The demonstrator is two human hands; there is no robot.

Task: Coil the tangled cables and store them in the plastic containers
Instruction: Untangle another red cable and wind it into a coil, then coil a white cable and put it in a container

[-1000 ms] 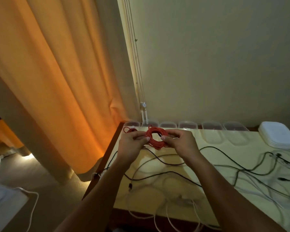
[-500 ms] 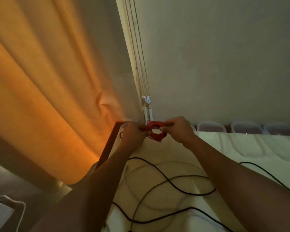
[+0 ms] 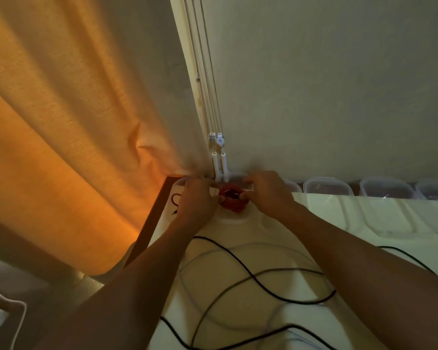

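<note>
A coiled red cable is held between both hands at the far left end of the table, low over a clear plastic container by the wall. My left hand pinches the coil's left side and my right hand pinches its right side. A loose red end trails to the left of my left hand. Black cables and white cables lie loose on the pale table beneath my forearms.
A row of clear plastic containers lines the wall to the right. Two white blind-cord tubes hang just behind the coil. An orange curtain hangs at the left, beyond the table's brown edge.
Both hands carried the red coil forward and down to the far-left container by the wall. The view moved closer and leftwards, so the white stack at the right is out of frame.
</note>
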